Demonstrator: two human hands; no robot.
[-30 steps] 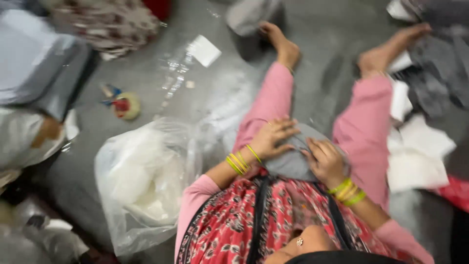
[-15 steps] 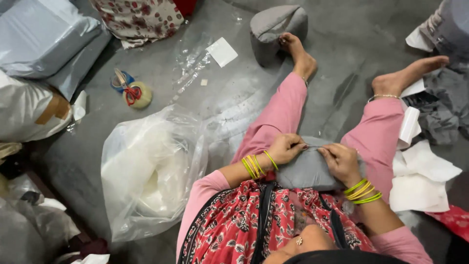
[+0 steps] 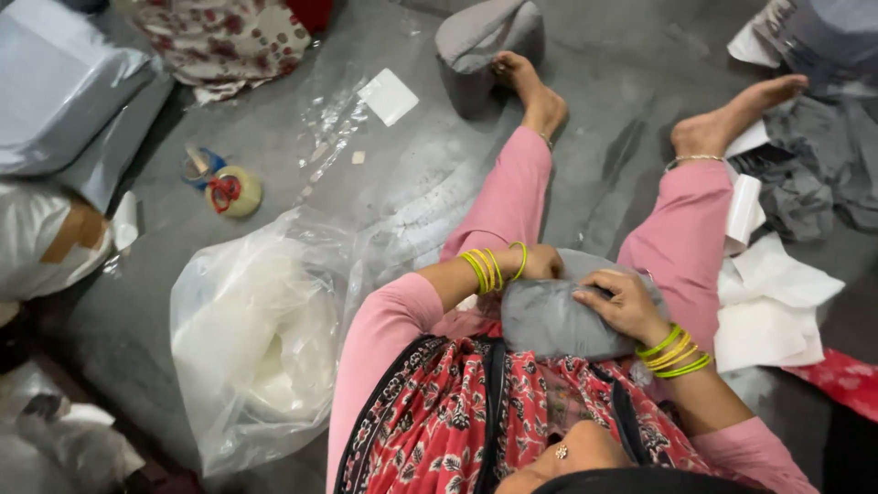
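We sit on the grey floor [image 3: 622, 82] with our legs stretched toward twelve o'clock, and the grey folded cloth bundle [image 3: 549, 320] lies on our lap, between the two thighs in pink trousers. Our right hand [image 3: 617, 302] rests on top of the bundle at its three o'clock side, the fingers bent and pressing the fabric down. Our left hand [image 3: 540, 263] is at the bundle's ten o'clock edge; most of it is hidden behind the cloth, so we cannot tell if it grips or only touches. In our judgement the bundle can slide off the lap toward twelve o'clock, because it sits on a slope and only one hand clearly presses it; the fold may also open if the pressure becomes uneven. Loose white paper sheets [image 3: 768, 311] lie at three o'clock, near our right knee (a careless elbow could scatter them). At nine o'clock stands a large clear plastic bag [image 3: 261, 338], open and crumpled, with something soft and white inside; what exactly, we cannot say. Farther at ten o'clock we see a roll of tape [image 3: 233, 190], and at eleven o'clock grey plastic mailer bags [image 3: 64, 82], flat and seemingly closed. Another grey bundle [image 3: 485, 41] sits just beside our left foot.
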